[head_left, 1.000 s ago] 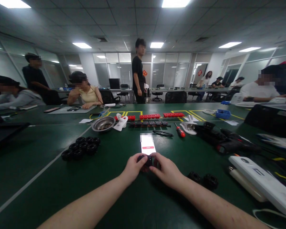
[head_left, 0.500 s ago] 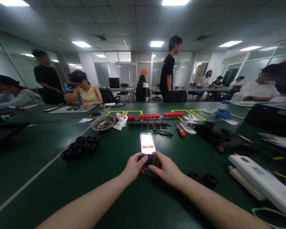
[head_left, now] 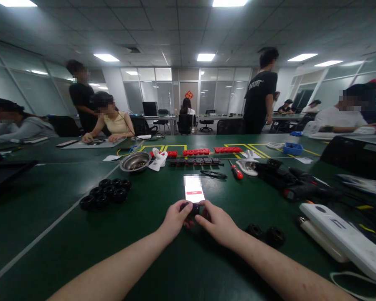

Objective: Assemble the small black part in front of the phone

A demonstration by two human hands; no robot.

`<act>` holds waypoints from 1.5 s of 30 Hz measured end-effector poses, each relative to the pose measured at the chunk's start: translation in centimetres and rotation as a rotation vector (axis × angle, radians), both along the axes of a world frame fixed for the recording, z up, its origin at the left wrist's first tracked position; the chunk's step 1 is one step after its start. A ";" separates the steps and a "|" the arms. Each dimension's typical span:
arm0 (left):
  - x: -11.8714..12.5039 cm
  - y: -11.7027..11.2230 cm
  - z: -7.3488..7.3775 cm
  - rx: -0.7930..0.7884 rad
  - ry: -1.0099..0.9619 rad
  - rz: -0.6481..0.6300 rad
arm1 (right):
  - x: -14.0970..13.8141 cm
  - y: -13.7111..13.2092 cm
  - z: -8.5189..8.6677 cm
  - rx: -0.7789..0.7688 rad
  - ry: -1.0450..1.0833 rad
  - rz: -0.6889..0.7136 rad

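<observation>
Between both hands, low over the green table, is a small black wheel, partly covered by the fingers. My left hand is closed on its left side, thumb on top. From the right, my right hand grips the same wheel with thumb and fingers. Just beyond the hands lies a phone with a lit white screen. A cluster of several similar black wheels stands to the left. Two more black wheels are beside my right forearm.
Farther back are a metal bowl of small parts, red trays, a black strip of parts, glasses and a red screwdriver. On the right lie a power drill and a white device. People sit and stand beyond.
My hands stay nearly still around the wheel, with only slight finger movement. In the background, two standing people in black have moved to the right.
</observation>
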State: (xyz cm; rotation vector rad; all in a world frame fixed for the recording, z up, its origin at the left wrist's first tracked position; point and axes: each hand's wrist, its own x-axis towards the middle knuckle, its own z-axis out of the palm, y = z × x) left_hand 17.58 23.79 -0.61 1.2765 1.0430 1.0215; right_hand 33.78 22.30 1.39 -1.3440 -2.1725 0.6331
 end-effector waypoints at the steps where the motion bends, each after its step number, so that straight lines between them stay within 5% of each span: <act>1: 0.0 -0.1 0.2 0.009 0.002 0.002 | 0.0 0.1 -0.1 -0.012 0.000 -0.003; 19: 0.5 -0.6 0.6 0.003 0.015 -0.017 | 0.0 0.4 0.0 -0.026 0.029 0.084; 34: 0.5 -0.6 0.3 0.003 0.030 -0.033 | 0.0 0.8 -0.6 -0.084 0.086 -0.006; 45: 0.4 -0.4 0.7 -0.044 0.006 0.014 | -0.1 0.3 -0.2 0.008 0.095 -0.019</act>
